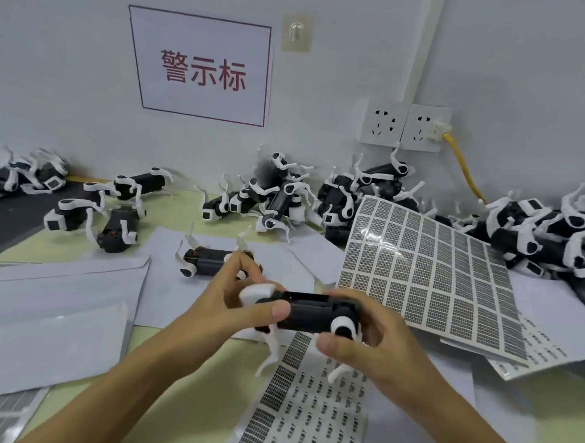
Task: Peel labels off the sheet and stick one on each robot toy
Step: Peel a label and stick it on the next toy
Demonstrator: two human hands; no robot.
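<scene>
Above the half-used strip of small printed labels (302,407), my left hand (234,303) and right hand (372,342) both grip one black-and-white plastic robot dog toy (307,316), so I think the next move is peeling a label for it.

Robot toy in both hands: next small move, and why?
Probably free the right hand and reach for a label on the full label sheet. Both hands grip the robot toy, the left hand at its white end; no peeled label shows on either hand, and whether the toy's black body already has one is unclear.
</scene>
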